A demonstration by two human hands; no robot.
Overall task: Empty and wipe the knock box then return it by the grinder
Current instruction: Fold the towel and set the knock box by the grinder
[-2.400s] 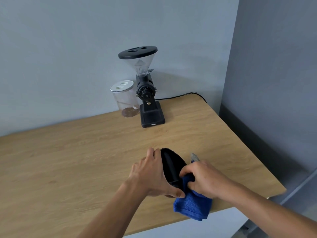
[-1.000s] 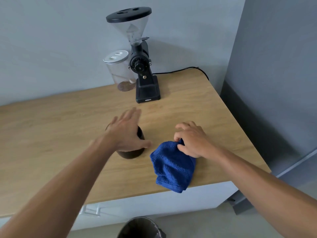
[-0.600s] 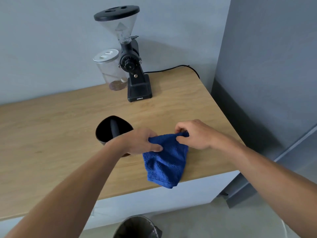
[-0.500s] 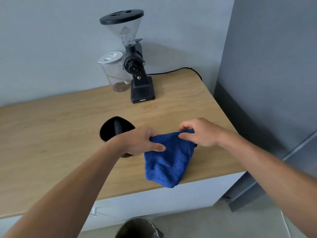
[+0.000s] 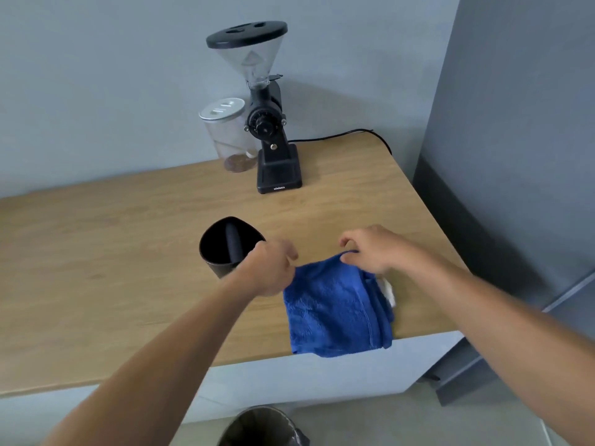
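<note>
The knock box [image 5: 229,249] stands upright on the table [image 5: 96,252], just left of the left hand [image 5: 270,268], well short of the grinder [image 5: 270,123] at the back wall. The left hand's fingers are pinched together on the left top corner of the blue cloth [image 5: 335,313]. The right hand [image 5: 373,249] pinches the opposite corner, its fingers clamped on the fabric, which lies by the table's front edge.

Bare worktop [image 5: 96,268] wide open to left of left hand [image 5: 270,268]. Knock box [image 5: 225,249] sits just left of that hand, blocking a straight sweep. Btwn hands: cloth [image 5: 335,313] covers worktop. Ahead: clear strip up to grinder [image 5: 269,123] & jar [image 5: 230,136] by the wall.
</note>
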